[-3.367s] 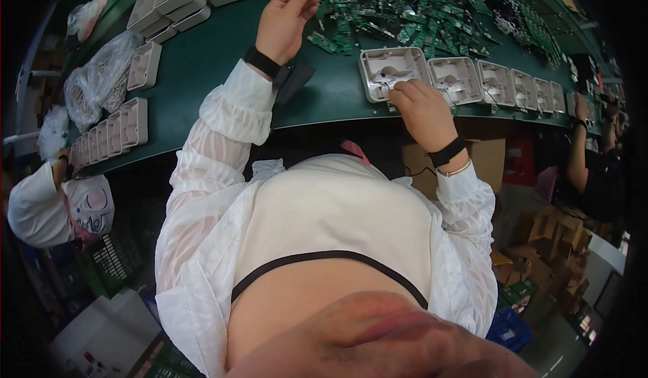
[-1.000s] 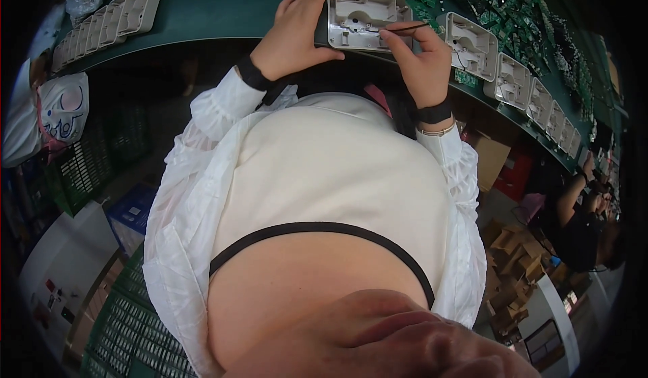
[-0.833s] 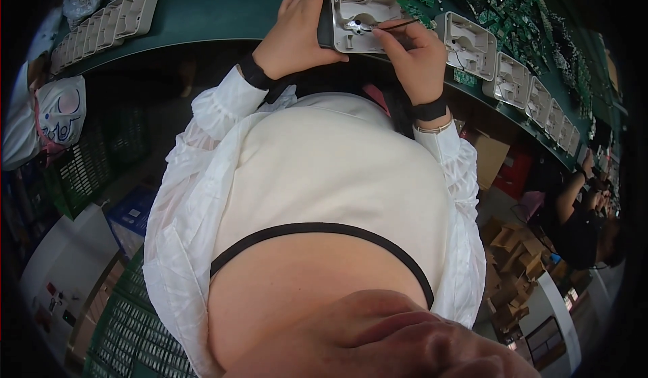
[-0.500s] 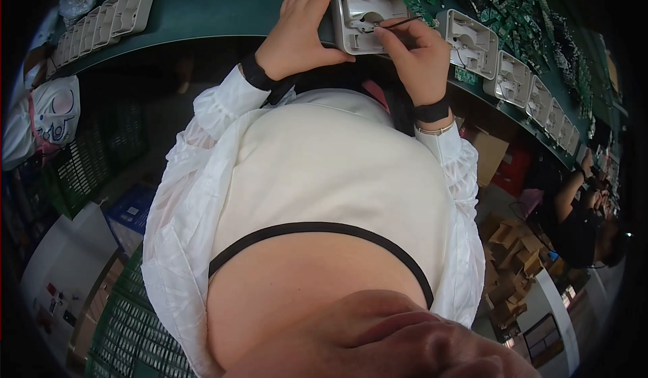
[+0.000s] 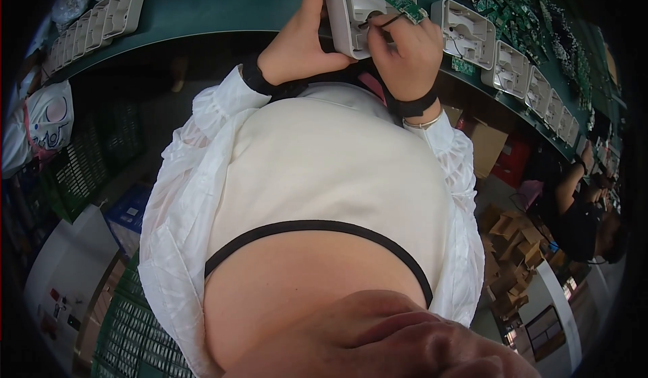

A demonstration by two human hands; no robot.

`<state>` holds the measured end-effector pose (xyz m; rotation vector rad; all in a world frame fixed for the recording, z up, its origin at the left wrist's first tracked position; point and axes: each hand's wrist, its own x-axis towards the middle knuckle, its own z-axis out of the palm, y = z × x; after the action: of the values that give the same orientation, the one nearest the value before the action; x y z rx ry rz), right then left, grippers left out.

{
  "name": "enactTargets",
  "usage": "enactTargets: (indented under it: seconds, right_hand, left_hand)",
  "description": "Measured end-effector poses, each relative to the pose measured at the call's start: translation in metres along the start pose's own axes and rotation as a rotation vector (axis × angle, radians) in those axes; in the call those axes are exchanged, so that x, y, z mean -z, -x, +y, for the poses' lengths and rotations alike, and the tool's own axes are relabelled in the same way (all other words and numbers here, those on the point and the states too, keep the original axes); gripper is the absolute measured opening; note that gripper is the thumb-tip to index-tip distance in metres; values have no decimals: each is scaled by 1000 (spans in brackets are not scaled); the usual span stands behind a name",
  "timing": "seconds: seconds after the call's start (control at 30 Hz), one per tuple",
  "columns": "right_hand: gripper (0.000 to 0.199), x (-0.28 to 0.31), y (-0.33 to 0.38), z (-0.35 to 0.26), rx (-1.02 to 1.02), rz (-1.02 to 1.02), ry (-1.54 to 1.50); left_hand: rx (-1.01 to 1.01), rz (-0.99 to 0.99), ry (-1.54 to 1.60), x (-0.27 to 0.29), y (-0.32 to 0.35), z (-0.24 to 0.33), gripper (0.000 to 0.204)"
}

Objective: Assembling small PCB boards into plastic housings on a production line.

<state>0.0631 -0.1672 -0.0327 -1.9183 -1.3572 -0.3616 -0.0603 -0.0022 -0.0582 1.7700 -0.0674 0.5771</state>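
A white plastic housing [image 5: 342, 30], open at the top, is tilted at the near edge of the green table. My left hand [image 5: 297, 50] is closed around its left side, fingers behind and thumb along the near side. Over its right part, my right hand [image 5: 410, 55] pinches a thin black cable [image 5: 390, 20] inside the housing. A green circuit board [image 5: 401, 4] lies slanted over the housing's far right corner, just beyond my right fingers. Those fingers hide much of the inside and the cable's end.
Along the table edge to the right runs a row of similar white housings [image 5: 466, 35], beside a heap of green circuit boards [image 5: 516, 13]. More housings [image 5: 101, 20] stand far left. A co-worker [image 5: 580, 209] sits at the right. Cardboard boxes [image 5: 513, 243] lie on the floor.
The housing has tilted and shifted slightly left in my left hand. My right hand has moved a little left and turned, and the circuit board now shows over the housing's corner.
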Motion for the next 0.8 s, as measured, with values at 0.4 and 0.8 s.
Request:
enactTargets:
  seconds: [0.4, 0.8]
  right_hand:
    - [18, 16, 1, 7, -18, -107, -91]
    - [25, 24, -8, 37, 14, -37, -68]
  left_hand:
    - [392, -69, 140, 8, -8, 25, 102]
    - [-60, -117, 74, 20, -12, -3, 107]
